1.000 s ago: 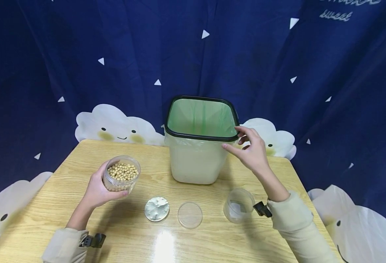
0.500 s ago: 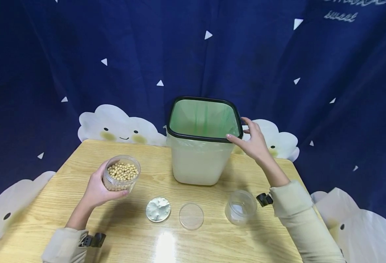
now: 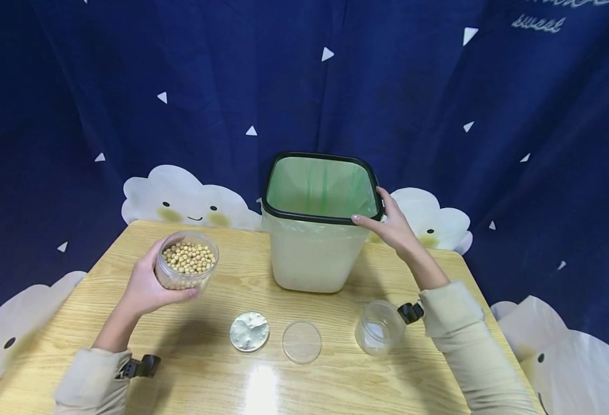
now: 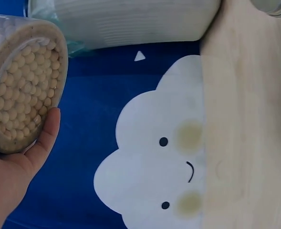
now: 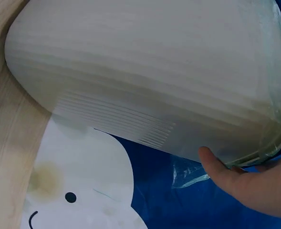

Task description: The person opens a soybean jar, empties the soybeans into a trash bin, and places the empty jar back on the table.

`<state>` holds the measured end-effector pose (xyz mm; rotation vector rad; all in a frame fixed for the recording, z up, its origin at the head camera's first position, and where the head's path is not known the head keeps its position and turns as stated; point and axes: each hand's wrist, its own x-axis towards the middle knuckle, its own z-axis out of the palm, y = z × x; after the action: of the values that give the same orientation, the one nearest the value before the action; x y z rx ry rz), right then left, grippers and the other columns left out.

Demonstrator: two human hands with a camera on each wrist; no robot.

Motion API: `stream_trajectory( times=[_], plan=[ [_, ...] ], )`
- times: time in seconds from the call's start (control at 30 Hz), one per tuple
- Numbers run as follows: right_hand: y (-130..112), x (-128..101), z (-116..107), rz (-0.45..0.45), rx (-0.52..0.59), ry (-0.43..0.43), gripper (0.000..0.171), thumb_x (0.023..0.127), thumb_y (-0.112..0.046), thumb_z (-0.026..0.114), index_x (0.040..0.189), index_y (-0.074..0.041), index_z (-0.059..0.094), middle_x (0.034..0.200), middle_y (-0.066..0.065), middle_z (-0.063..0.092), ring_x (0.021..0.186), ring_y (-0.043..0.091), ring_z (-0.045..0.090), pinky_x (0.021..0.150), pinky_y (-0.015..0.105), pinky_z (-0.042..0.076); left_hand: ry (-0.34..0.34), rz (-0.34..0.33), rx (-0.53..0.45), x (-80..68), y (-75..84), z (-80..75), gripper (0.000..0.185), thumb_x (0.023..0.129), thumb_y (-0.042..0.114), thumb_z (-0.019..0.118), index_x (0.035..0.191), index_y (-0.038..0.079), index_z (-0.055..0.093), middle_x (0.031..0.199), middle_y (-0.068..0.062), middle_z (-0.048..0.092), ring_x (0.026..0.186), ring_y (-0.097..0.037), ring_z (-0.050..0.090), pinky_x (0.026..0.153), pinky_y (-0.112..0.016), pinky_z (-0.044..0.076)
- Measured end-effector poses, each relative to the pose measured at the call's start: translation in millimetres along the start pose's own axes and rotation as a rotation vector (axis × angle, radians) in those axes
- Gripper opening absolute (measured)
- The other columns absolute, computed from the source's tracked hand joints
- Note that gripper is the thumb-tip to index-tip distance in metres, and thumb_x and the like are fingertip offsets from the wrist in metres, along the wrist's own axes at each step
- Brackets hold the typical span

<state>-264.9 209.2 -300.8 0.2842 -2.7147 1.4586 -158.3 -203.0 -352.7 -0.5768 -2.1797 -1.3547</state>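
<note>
My left hand [image 3: 146, 285] grips a clear jar of soybeans [image 3: 186, 267], open at the top and lifted a little above the wooden table [image 3: 128, 248]. The left wrist view shows the jar of soybeans [image 4: 21, 86] close up, resting against my left hand [image 4: 16, 167]. My right hand [image 3: 389, 223] holds the near right corner of the black rim of a white bin [image 3: 314, 253] lined with a green bag. From the right wrist, the thumb of my right hand [image 5: 247, 183] presses on the bin's wall [image 5: 145, 81].
On the table in front of me lie a white-lined lid [image 3: 249, 331], a clear lid [image 3: 301, 342] and an empty clear jar [image 3: 379, 325]. A dark blue curtain with white clouds [image 3: 180, 199] hangs behind the table.
My right hand moved up from the bin's side and closed on its rim corner. My left hand has raised the jar of soybeans slightly off the table.
</note>
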Motion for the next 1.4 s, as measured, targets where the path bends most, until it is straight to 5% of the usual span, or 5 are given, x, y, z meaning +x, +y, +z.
stream_trajectory(
  times=[0.23, 1.1, 1.4],
  plan=[
    [4.5, -0.9, 4.2, 0.003, 0.093, 0.013, 0.093, 0.079, -0.034, 0.068, 0.147, -0.018, 0.007, 0.151, 0.011, 0.006, 0.135, 0.030, 0.007, 0.106, 0.052, 0.015, -0.002, 0.027, 0.033, 13.5, -23.8, -1.6, 0.097, 0.034, -0.007, 0.084, 0.124, -0.004, 0.048, 0.111, -0.011, 0.056, 0.100, 0.000, 0.049, 0.084, -0.012, 0.036],
    [6.7, -2.7, 10.2, -0.032, 0.180, 0.047, 0.090, 0.080, -0.026, 0.068, 0.147, -0.016, 0.008, 0.150, 0.009, 0.009, 0.136, 0.024, 0.010, 0.108, 0.045, 0.015, -0.093, 0.054, 0.071, 98.1, 3.4, 2.6, 0.091, 0.043, 0.001, 0.087, 0.125, 0.002, 0.048, 0.111, -0.015, 0.058, 0.096, -0.004, 0.049, 0.083, -0.016, 0.036],
    [5.0, -2.6, 10.9, -0.032, 0.185, 0.048, 0.090, 0.080, -0.025, 0.067, 0.147, -0.016, 0.008, 0.150, 0.008, 0.010, 0.135, 0.023, 0.010, 0.108, 0.044, 0.015, -0.151, 0.019, 0.143, 131.2, 6.3, 9.1, 0.087, 0.048, 0.009, 0.087, 0.125, 0.003, 0.047, 0.111, -0.017, 0.057, 0.099, -0.026, 0.051, 0.085, -0.043, 0.039]
  ],
)
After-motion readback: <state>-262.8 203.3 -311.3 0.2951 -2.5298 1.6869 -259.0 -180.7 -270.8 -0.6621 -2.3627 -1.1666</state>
